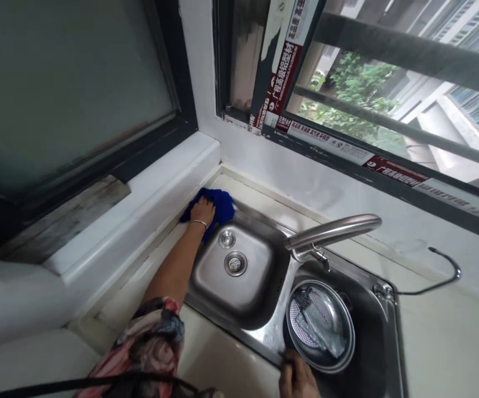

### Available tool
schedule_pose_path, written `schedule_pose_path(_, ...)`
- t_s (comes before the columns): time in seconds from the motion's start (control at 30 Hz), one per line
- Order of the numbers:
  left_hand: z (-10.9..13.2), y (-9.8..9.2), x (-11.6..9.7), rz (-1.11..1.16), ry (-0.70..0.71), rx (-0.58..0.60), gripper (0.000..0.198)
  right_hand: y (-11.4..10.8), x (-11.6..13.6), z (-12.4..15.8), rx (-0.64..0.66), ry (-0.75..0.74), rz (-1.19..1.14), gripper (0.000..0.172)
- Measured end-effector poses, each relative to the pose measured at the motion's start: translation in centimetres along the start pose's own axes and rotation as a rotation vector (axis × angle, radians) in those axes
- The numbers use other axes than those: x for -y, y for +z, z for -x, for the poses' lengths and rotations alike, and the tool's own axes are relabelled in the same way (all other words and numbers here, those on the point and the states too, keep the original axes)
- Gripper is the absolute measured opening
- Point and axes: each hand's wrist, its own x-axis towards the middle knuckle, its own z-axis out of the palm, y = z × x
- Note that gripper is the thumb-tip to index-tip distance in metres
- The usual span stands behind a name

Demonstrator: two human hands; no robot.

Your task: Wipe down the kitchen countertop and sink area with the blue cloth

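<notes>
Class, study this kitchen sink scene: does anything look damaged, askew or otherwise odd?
Yes. The protective film on the window frame is torn and peeling, and the ledge beneath the frosted pane looks stained.
</notes>
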Motion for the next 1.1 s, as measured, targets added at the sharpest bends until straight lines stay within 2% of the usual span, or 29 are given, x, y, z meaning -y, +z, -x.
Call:
schedule_pose_path(0.1,3.5,-0.5,1.0,-0.016,-0.038,0.028,0.049,0.1,-1.6,-0.1,0.098,-0.084,-0.021,0.046)
schedule_pose_path(0.2,7.2,-1.2,1.6,-0.045,-0.095,0.044,0.050,0.4,-2.1,-0.1,0.120,-0.092,-0.002,0.046)
schedule_pose_path(0.37,13.3,-2.4,2.5,-0.080,-0.187,0.046,0.049,0.5,-0.7,-0.2,0.058,-0.091,0.009,0.049)
schedule_pose_path(0.53,19.2,-3.3,3.5,-0.097,-0.276,0.061,0.046,0.0,0.3,-0.3,0.093,-0.096,0.025,0.042)
schedule_pose_path(0.67,23.3,-3.8,3.5,-0.101,-0.400,0.061,0.047,-0.1,0.4,-0.5,0.092,-0.094,0.023,0.041)
schedule_pose_path(0.77,25.1,-4.4,3.3,-0.095,-0.477,0.062,0.048,-0.1,0.2,-0.5,0.090,-0.107,-0.013,0.041)
schedule_pose_path(0.87,25.7,-4.9,3.1,-0.088,-0.495,0.057,0.047,-0.2,0.1,-0.4,0.094,-0.108,-0.034,0.039)
schedule_pose_path(0.97,25.6,-4.9,2.9,-0.089,-0.497,0.034,0.045,-0.2,0.3,-0.4,0.106,-0.117,-0.012,0.037)
schedule_pose_path(1.1,24.6,-4.0,3.2,-0.083,-0.449,0.014,0.043,-0.4,0.7,-0.5,0.120,-0.150,0.056,0.034)
